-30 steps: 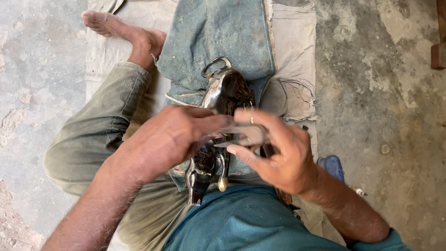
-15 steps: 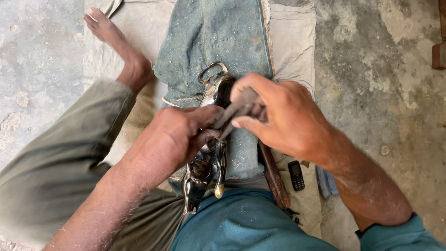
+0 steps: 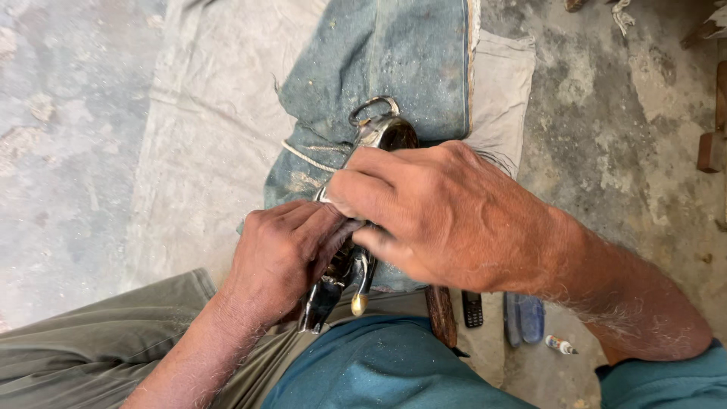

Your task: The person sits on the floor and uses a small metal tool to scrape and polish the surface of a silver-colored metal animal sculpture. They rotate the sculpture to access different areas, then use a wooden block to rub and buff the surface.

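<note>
A dark metal tool (image 3: 379, 140) with a ring at its far end lies lengthwise on a blue denim cloth (image 3: 394, 60) spread over a pale sheet (image 3: 204, 144) on the floor, likely to keep it off the grit. The left hand (image 3: 284, 254) is closed round its near end, seemingly steadying it. The right hand (image 3: 447, 212) is curled over the middle, pressing down. What the fingers pinch is hidden. A phone (image 3: 472, 308) lies by the sheet's near right corner.
</note>
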